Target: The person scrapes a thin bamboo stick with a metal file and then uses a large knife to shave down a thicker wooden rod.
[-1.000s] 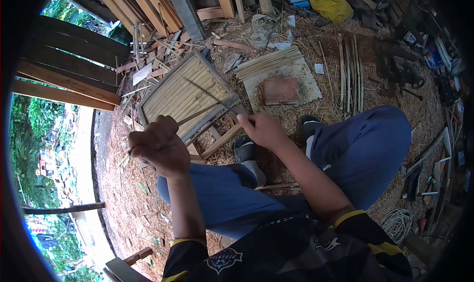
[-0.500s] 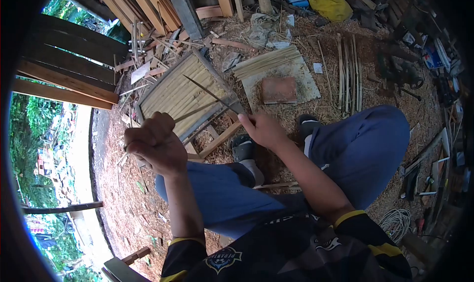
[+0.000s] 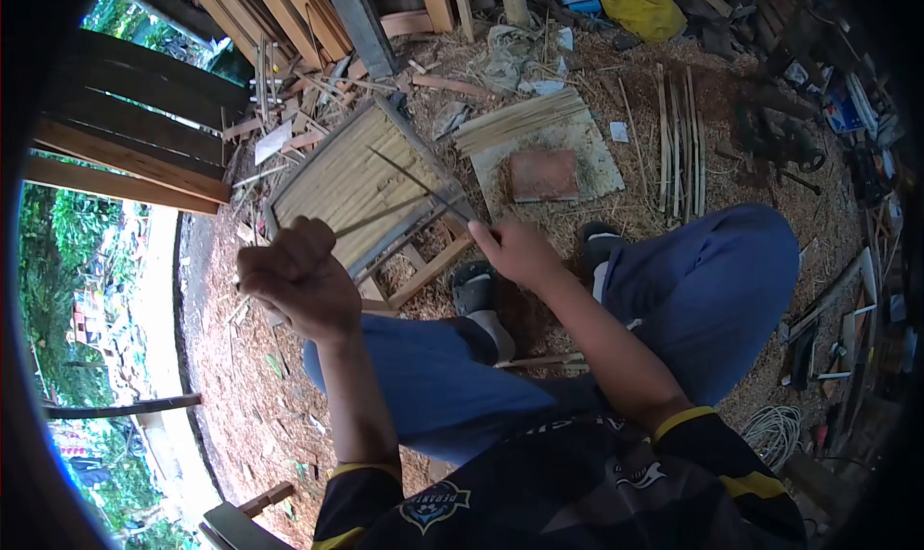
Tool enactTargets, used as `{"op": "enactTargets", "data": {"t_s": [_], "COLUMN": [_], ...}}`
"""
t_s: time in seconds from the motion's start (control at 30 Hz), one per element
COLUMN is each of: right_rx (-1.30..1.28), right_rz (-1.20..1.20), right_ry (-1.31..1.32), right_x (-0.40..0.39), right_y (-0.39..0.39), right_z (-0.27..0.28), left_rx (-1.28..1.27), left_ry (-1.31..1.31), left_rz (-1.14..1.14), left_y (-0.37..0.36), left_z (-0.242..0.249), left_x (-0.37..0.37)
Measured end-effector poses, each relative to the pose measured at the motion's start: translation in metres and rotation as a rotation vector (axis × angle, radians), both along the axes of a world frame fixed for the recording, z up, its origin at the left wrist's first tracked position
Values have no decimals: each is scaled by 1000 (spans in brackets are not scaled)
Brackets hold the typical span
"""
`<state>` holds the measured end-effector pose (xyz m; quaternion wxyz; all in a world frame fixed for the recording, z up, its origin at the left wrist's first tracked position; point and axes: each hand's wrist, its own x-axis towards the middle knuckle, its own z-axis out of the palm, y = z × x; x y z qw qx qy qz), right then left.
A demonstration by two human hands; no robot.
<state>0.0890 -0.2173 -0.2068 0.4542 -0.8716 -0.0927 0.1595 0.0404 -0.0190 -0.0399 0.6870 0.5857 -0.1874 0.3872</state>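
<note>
Though partly hidden from view, shown with left grip (image 3: pixel 300 281) clenched around a thin strip (image 3: pixel 380 215), long axis slanting forward-right to the knife (image 3: pixel 447 204) held in the right grip (image 3: pixel 517 254), nearer the apparent contact.

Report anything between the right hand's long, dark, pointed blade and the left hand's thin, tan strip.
Nothing visible stands between the long, dark, pointed blade in the right hand and the thin, tan strip in the left hand. The grey-framed, slatted tan panel lies beyond both; whether blade and strip touch is unclear.
</note>
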Motion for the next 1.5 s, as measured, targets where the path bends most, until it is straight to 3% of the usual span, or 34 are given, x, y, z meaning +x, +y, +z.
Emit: {"op": "enactTargets", "data": {"t_s": [0.13,0.23,0.33,0.6,0.67,0.8,1.0,1.23,1.5], "right_rx": [-106,-29,-164,-86,-45,-37,8,29,247], "right_rz": [-24,26,18,-60,-70,-56,-29,38,101], "right_ry": [28,-7,108,247,280,236,237,168,-7], "right_x": [16,1,16,24,23,21,15,2,-32], "right_y": [1,-2,2,2,3,2,7,18,33], "right_z": [-6,14,0,-22,-27,-16,-2,35,83], "left_rx": [0,-3,-10,-79,-137,-268,-268,-196,-105], "left_ry": [5,-27,-23,-65,-11,25,49,65,1], "left_rz": [32,-23,-15,-134,-52,48,47,41,-76], "left_y": [-2,4,7,20,20,20,17,18,18], "left_z": [4,2,0,6,9,6,8,6,-5], "left_x": [-3,3,0,1,1,4,5,2,-2]}}
